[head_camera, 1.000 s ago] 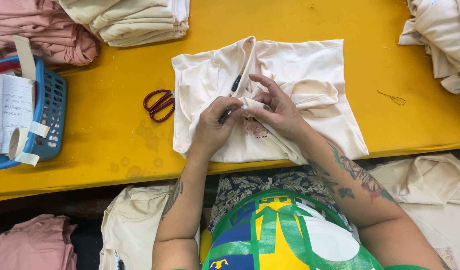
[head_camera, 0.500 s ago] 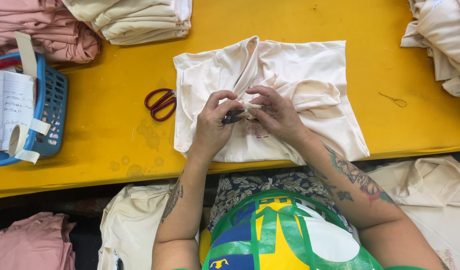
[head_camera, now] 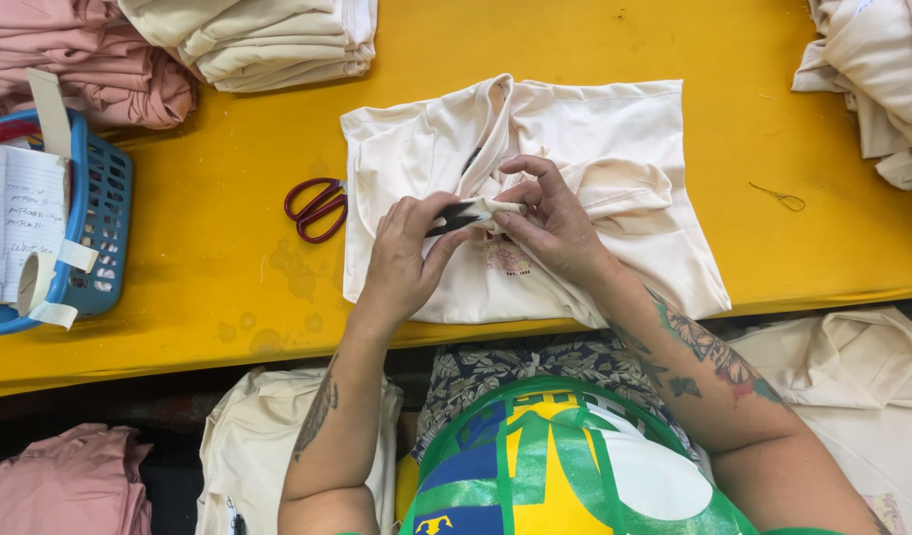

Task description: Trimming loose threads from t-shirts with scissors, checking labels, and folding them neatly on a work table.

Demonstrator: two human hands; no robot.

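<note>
Left hand [head_camera: 401,260] grips black snips [head_camera: 454,217]; right hand [head_camera: 555,223] pinches fold of cream shirt [head_camera: 594,149]. Risk: blades nick cloth near fingers. Red scissors [head_camera: 315,208] left of shirt.

Surface: yellow table [head_camera: 594,40]
Under the fingers: cream garment [head_camera: 614,149], lying flat
Left of the fingers: red-handled scissors [head_camera: 315,209]
Far left: blue basket [head_camera: 104,213]; pink fabric pile [head_camera: 89,59]
Up-left: folded cream stack [head_camera: 268,40]
Far right: cream pile [head_camera: 872,79]; loose thread [head_camera: 781,197]
</note>
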